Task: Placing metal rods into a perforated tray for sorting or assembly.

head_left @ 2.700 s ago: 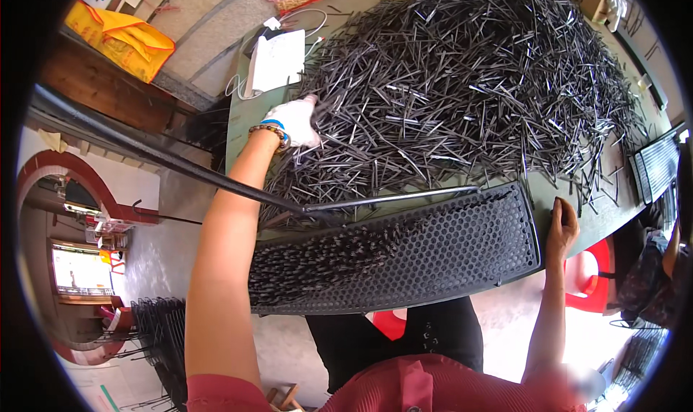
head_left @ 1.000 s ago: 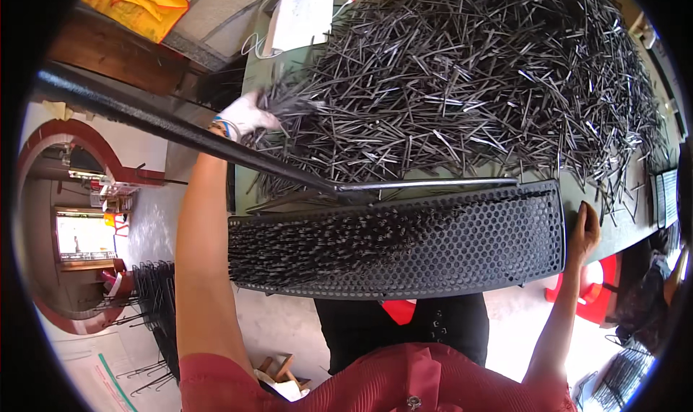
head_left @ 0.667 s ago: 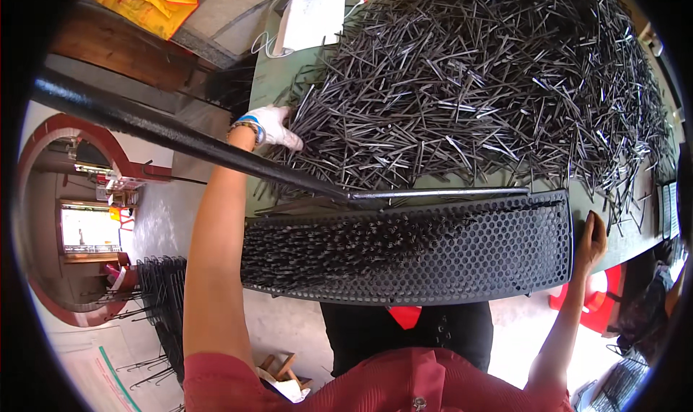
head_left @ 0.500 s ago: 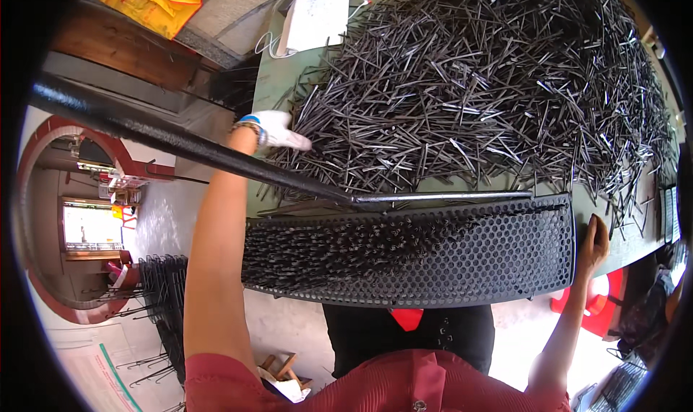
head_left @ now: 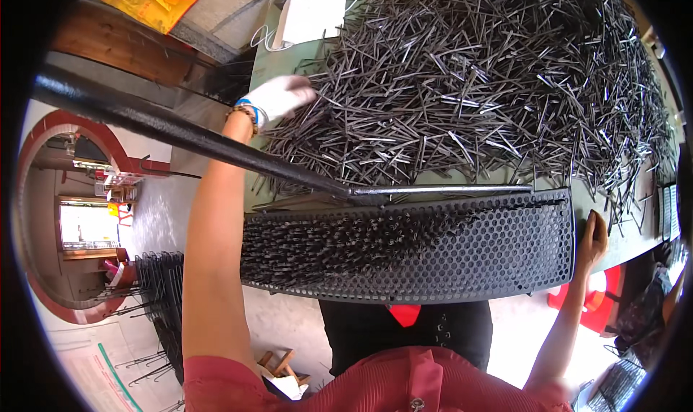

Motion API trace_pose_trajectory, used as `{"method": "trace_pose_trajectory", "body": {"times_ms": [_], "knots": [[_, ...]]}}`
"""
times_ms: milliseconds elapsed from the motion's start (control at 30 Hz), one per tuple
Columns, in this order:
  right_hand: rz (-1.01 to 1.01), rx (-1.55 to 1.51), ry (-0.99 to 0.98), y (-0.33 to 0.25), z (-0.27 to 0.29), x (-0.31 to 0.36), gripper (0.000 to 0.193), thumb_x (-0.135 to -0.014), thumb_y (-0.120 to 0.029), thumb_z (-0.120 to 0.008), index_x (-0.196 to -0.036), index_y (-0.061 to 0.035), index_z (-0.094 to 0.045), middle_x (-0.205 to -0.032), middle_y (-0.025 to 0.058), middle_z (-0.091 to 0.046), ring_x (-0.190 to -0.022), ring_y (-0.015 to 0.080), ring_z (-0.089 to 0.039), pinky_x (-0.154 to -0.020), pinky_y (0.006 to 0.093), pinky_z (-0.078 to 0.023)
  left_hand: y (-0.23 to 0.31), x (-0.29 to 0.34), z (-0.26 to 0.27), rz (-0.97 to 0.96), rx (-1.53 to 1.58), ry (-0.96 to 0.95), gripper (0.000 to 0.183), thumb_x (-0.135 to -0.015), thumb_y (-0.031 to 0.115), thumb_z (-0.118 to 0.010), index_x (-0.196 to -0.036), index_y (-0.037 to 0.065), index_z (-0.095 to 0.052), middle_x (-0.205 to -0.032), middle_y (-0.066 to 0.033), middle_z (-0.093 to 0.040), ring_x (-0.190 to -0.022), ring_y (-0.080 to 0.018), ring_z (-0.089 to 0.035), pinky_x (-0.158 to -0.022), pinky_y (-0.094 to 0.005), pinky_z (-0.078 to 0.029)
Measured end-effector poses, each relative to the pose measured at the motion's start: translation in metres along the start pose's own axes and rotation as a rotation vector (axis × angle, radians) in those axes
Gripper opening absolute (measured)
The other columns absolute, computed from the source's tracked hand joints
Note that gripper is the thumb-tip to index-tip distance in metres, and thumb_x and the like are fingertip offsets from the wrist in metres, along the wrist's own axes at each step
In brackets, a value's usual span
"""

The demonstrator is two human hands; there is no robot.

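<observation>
My left hand (head_left: 280, 98), in a white glove with a blue band and bracelets at the wrist, is over the left edge of a big heap of thin dark strips (head_left: 462, 94). Its fingers are stretched out and blurred, and I see nothing held in them. In front of me lies a long black perforated tray (head_left: 505, 260). Many dark strips (head_left: 325, 250) stand packed in its holes on the left and middle, while bare holes show on the right. My bare right hand (head_left: 594, 242) rests beside the tray's right end, fingers extended along the table edge.
A thick black bar (head_left: 173, 134) crosses above my left forearm and runs along the tray's far side. White paper (head_left: 314, 14) and cables lie on the green table (head_left: 263, 80). Hooked black rods (head_left: 159, 282) hang at left. A red stool (head_left: 595, 296) stands at lower right.
My left hand has moved away from me along the heap's left edge, and its fingers have lifted. My right hand stays beside the tray. The whole view has shifted slightly.
</observation>
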State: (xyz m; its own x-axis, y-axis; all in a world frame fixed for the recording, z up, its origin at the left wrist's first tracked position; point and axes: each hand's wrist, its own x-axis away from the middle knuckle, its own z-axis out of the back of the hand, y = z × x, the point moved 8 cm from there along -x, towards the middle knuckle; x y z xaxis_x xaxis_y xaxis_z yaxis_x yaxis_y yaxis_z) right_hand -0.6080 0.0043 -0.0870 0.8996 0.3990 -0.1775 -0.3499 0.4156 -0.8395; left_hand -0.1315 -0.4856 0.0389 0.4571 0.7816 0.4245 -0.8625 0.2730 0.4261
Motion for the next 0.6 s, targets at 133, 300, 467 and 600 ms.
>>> {"method": "trace_pose_trajectory", "body": {"times_ms": [133,300,467,600], "knots": [[0.017,-0.009,0.001,0.005,0.001,-0.003,0.029,-0.095,-0.021,-0.059,-0.110,0.0019,-0.066,-0.102,0.0088,-0.069,-0.092,0.0138,-0.061,-0.085,0.0259,-0.046,-0.028,0.002,0.010,-0.016,-0.400,0.009,0.068,-0.080,0.056,-0.063,-0.113,-0.003,-0.063,-0.112,-0.0252,-0.064,-0.106,-0.0334,-0.062,-0.092,-0.0375,-0.048],[0.045,0.038,0.000,-0.001,0.000,-0.004,0.029,-0.095,-0.021,-0.059,-0.110,0.0017,-0.066,-0.103,0.0091,-0.069,-0.093,0.0141,-0.061,-0.085,0.0264,-0.046,-0.029,-0.025,-0.033,0.115,-0.577,-0.171,0.102,-0.061,0.057,-0.079,-0.130,-0.009,-0.044,-0.123,-0.0271,-0.057,-0.114,-0.0360,-0.056,-0.096,-0.0366,-0.044],[0.003,-0.001,0.005,0.005,0.000,-0.004,0.029,-0.095,-0.022,-0.059,-0.110,0.0015,-0.066,-0.102,0.0090,-0.069,-0.092,0.0141,-0.061,-0.085,0.0265,-0.047,-0.024,-0.045,-0.038,0.037,-0.693,-0.224,0.110,-0.050,0.043,-0.089,-0.132,-0.011,-0.039,-0.123,-0.0278,-0.057,-0.111,-0.0350,-0.058,-0.096,-0.0358,-0.047],[0.016,0.005,0.019,0.001,0.002,-0.002,0.030,-0.095,-0.023,-0.059,-0.110,0.0014,-0.066,-0.102,0.0087,-0.069,-0.092,0.0139,-0.060,-0.085,0.0263,-0.047,-0.043,-0.038,-0.043,0.000,-0.375,-0.196,0.096,-0.051,0.028,-0.091,-0.127,-0.011,-0.046,-0.119,-0.0224,-0.061,-0.103,-0.0271,-0.062,-0.092,-0.0341,-0.049]]}}
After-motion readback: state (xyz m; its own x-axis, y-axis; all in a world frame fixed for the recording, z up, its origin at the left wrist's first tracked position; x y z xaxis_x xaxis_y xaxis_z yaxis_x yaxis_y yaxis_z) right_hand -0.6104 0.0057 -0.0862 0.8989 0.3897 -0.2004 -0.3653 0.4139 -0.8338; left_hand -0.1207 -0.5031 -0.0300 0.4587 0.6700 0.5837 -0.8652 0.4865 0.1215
